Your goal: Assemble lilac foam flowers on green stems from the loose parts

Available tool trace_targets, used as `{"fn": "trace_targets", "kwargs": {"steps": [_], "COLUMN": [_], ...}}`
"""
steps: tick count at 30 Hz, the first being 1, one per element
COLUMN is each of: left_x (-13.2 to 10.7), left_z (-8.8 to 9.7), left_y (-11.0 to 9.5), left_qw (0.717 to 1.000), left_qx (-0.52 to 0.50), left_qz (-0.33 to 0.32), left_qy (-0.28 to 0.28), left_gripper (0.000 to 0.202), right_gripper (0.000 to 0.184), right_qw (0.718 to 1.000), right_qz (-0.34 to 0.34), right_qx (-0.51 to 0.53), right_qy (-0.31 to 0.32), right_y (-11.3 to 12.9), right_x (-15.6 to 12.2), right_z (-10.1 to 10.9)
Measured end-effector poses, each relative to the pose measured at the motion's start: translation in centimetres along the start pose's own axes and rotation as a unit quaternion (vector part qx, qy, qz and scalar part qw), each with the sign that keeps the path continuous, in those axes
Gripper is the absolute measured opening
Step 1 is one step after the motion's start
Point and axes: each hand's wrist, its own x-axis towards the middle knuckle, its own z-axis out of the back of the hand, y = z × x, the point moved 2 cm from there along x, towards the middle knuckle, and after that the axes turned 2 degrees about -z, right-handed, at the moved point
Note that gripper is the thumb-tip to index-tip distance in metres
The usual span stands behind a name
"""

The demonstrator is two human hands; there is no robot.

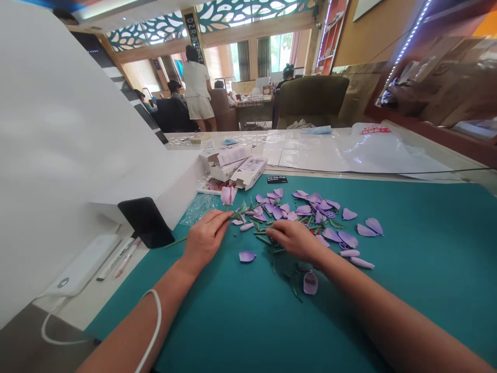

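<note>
Several purple petal pieces [310,210] and thin green stem pieces [264,239] lie scattered on a teal mat [407,269]. My left hand [205,238] rests on the mat with fingers pinched on a green stem that carries a purple flower bud [228,195] at its top. My right hand [295,239] lies among the green stem pieces with its fingers curled down; what it holds is hidden. A single petal [247,256] lies between the hands, and a purple piece [310,283] sits under my right wrist.
Open white cardboard boxes [236,166] stand at the mat's far left edge. A white panel [58,145] and a black phone on a stand [145,221] are at the left. Clear plastic sheets [349,150] cover the table behind. People sit and stand in the background.
</note>
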Motion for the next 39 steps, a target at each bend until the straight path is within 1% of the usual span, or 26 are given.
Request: {"fn": "trace_targets", "kwargs": {"steps": [2,4,6,8,10,12,16,18,21,26,30,32,34,35,37,39], "left_x": [0.7,1.2,1.3,1.2,0.9,0.6,0.4,0.4,0.4,0.2,0.0,-0.1,-0.1,-0.1,0.0,0.0], "left_z": [0.7,1.2,1.5,1.6,1.6,1.7,1.8,1.8,1.9,1.7,1.4,1.2,1.1,1.0,0.9,0.9], "left_y": [-0.1,-0.3,-0.4,-0.3,-0.1,0.3,0.9,1.2,1.3,1.4,1.7,1.7,1.7,1.7,1.6,1.7], "left_qw": [0.999,0.998,0.997,0.996,0.995,0.995,0.994,0.993,0.992,0.992,0.993,0.993,0.993,0.994,0.994,0.995], "left_qx": [-0.006,-0.011,-0.02,-0.032,-0.042,-0.045,-0.047,-0.053,-0.063,-0.069,-0.063,-0.063,-0.065,-0.065,-0.063,-0.054], "left_qz": [0.007,0.013,0.017,0.018,0.021,0.026,0.034,0.036,0.039,0.041,0.051,0.049,0.039,0.033,0.02,0.011], "left_qy": [-0.032,-0.058,-0.077,-0.084,-0.085,-0.087,-0.096,-0.099,-0.101,-0.095,-0.088,-0.086,-0.086,-0.086,-0.086,-0.083], "left_gripper": [0.025,0.024,0.023,0.023,0.024,0.025,0.024,0.023,0.022,0.022,0.023,0.023,0.023,0.023,0.023,0.024], "right_gripper": [0.019,0.023,0.029,0.036,0.04,0.042,0.041,0.041,0.04,0.043,0.042,0.041,0.039,0.039,0.039,0.038], "right_qw": [0.989,0.967,0.947,0.938,0.935,0.939,0.945,0.946,0.945,0.942,0.94,0.938,0.937,0.937,0.938,0.939], "right_qz": [0.077,0.168,0.228,0.242,0.227,0.196,0.139,0.117,0.081,0.027,-0.007,-0.021,-0.024,-0.017,0.017,0.077], "right_qx": [-0.122,-0.187,-0.226,-0.248,-0.269,-0.28,-0.291,-0.297,-0.307,-0.323,-0.33,-0.332,-0.333,-0.334,-0.334,-0.331], "right_qy": [-0.026,-0.029,-0.022,-0.031,-0.035,-0.04,-0.054,-0.063,-0.075,-0.083,-0.087,-0.093,-0.099,-0.099,-0.09,-0.059], "right_y": [1.6,3.5,4.9,5.8,6.0,5.8,5.0,4.5,3.4,1.0,-1.1,-1.4,-0.9,-0.2,1.5,3.3], "right_x": [0.2,0.7,1.5,2.8,4.5,6.5,9.8,10.6,10.9,9.7,8.4,7.7,6.7,6.2,4.8,3.3], "right_z": [-2.0,-5.0,-8.2,-10.6,-11.9,-11.9,-10.6,-9.8,-8.8,-7.0,-4.8,-3.8,-3.4,-3.6,-4.9,-7.0]}}
